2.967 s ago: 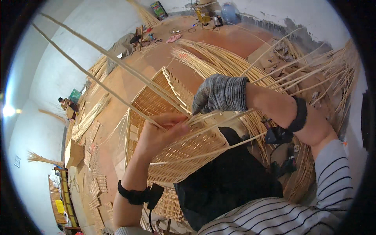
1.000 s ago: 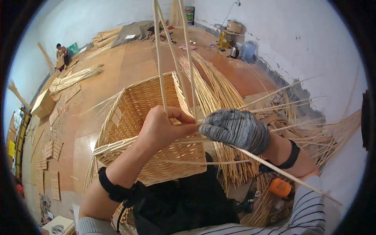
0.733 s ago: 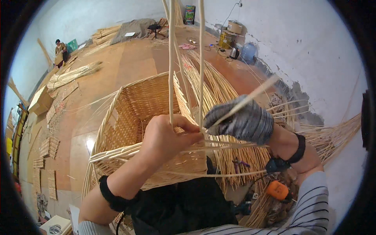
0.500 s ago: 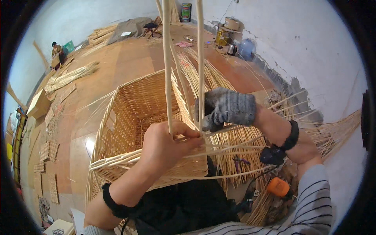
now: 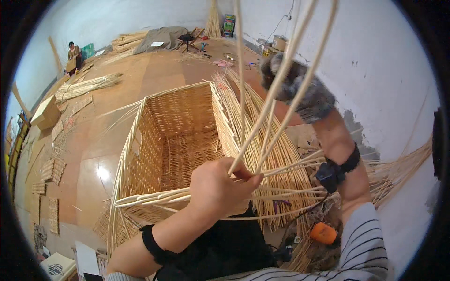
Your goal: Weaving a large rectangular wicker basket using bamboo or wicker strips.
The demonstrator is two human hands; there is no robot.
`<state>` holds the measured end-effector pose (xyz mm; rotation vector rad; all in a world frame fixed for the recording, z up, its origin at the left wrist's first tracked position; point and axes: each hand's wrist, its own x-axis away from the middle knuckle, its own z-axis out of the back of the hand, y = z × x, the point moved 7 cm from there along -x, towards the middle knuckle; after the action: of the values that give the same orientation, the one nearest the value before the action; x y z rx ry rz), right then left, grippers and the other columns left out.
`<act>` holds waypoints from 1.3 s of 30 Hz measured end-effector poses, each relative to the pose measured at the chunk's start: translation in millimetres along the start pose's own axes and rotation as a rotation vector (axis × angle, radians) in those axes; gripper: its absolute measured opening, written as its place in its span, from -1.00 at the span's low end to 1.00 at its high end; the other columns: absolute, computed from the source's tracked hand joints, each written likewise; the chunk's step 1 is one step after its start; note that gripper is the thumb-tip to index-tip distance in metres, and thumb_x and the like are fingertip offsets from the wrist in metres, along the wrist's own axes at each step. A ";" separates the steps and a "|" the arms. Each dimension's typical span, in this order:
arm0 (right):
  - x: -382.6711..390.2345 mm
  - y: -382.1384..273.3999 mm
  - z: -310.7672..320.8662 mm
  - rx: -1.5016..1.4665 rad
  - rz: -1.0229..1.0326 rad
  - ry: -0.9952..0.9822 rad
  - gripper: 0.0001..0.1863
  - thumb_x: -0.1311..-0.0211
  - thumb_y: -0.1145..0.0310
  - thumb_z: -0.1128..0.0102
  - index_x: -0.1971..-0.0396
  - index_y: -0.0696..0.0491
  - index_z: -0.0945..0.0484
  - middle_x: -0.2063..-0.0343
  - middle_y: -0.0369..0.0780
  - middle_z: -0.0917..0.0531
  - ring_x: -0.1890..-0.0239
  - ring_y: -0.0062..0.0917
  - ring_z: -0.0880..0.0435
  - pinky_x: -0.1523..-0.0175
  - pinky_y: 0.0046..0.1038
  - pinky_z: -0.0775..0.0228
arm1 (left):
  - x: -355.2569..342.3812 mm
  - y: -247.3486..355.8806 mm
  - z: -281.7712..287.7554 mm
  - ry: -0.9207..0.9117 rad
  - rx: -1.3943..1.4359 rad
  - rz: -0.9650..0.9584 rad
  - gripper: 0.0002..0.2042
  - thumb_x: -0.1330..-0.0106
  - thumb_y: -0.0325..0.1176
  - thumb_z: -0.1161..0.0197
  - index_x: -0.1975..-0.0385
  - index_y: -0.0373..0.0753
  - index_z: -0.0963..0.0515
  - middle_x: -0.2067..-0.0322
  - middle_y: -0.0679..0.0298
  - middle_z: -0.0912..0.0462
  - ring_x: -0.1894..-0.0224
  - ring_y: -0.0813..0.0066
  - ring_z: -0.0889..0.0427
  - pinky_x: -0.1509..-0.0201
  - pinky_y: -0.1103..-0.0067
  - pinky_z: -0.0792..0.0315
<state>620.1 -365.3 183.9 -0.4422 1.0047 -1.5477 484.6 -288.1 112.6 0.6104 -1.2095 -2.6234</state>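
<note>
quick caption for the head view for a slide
Bare left hand pins willow rods at a square wicker basket's rim; gloved right hand pulls them upward.

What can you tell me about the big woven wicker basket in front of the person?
The rectangular pale-tan woven wicker basket sits open side up, its deep inside and woven floor showing. Its walls are tightly woven of thin cane. The near rim is unfinished: loose canes stick out sideways and upward from it. The bare left hand presses on that near rim, pinching several long canes that rise out of view. The grey-gloved right hand is raised beside those canes higher up. The basket stands over a brown floor, close against the person's dark lap.
</note>
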 end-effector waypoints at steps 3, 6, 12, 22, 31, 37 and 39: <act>-8.4 -43.0 6.0 -0.256 0.149 0.138 -0.71 0.03 0.26 -0.22 0.33 0.12 -0.53 0.46 -0.25 -0.56 0.42 -0.59 -0.51 0.28 -0.53 -0.37 | 5.6 2.3 -1.4 0.034 0.020 -0.091 -0.73 0.15 -0.10 -0.40 0.68 -0.16 -0.58 0.70 0.28 -0.57 0.63 0.42 -0.58 0.54 0.55 -0.43; -16.5 -63.9 -22.9 -0.461 0.310 0.192 -0.69 0.02 0.27 -0.23 0.28 0.12 -0.52 0.38 -0.23 -0.57 0.35 -0.59 -0.51 0.23 -0.54 -0.36 | 11.5 -0.4 -4.7 0.015 0.010 -0.045 -0.74 0.13 -0.09 -0.38 0.68 -0.15 -0.58 0.67 0.27 -0.58 0.61 0.39 -0.59 0.52 0.53 -0.44; -9.4 -77.7 -50.8 -0.587 0.463 0.239 -0.64 -0.01 0.28 -0.24 0.19 0.13 -0.50 0.21 -0.19 -0.58 0.22 -0.60 -0.53 0.13 -0.55 -0.36 | 18.4 2.5 -17.3 0.042 0.019 -0.064 -0.76 0.09 -0.09 -0.34 0.68 -0.13 -0.59 0.66 0.29 -0.58 0.58 0.38 -0.59 0.50 0.53 -0.44; -69.8 87.3 -41.6 0.209 -0.502 0.003 -0.63 0.07 0.29 -0.31 0.22 0.10 -0.56 0.36 -0.24 -0.62 0.25 -0.61 -0.52 0.07 -0.55 -0.31 | 39.6 -0.4 -24.4 0.153 -0.059 -0.194 -0.73 0.06 -0.10 -0.31 0.39 -0.07 -0.59 0.61 0.27 -0.56 0.61 0.30 -0.56 0.57 0.48 -0.41; -60.5 124.5 -2.5 0.450 -0.346 0.030 -0.73 0.06 0.36 -0.30 0.31 0.13 -0.57 0.46 -0.24 -0.62 0.37 -0.57 -0.55 0.19 -0.52 -0.40 | 16.0 10.2 -11.9 -0.374 -0.242 -0.202 -0.60 0.03 -0.11 -0.26 0.11 0.07 -0.51 0.57 0.13 -0.57 0.47 0.22 -0.59 0.38 0.39 -0.46; -9.5 200.1 -0.4 0.786 -0.477 -0.258 -0.81 -0.06 0.24 -0.01 0.39 -0.03 -0.55 0.36 -0.19 -0.61 0.31 -0.40 -0.57 0.22 -0.38 -0.39 | 2.6 -9.1 -14.3 -0.443 -0.098 -0.162 -0.53 0.09 -0.04 -0.28 0.08 0.08 -0.50 0.56 0.06 -0.57 0.45 0.15 -0.58 0.29 0.39 -0.45; 2.3 194.8 13.1 0.697 -0.556 -0.247 -0.83 -0.05 0.29 -0.03 0.42 -0.01 -0.58 0.45 -0.21 -0.63 0.38 -0.41 -0.59 0.23 -0.42 -0.41 | -7.0 -2.2 -15.1 -0.499 -0.077 -0.171 -0.52 0.10 -0.03 -0.29 0.08 0.06 -0.50 0.55 0.05 -0.57 0.43 0.15 -0.59 0.27 0.40 -0.45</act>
<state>748.1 -362.3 36.5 -0.4137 0.1033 -2.1466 497.6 -294.7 104.1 0.0377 -1.2079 -3.0650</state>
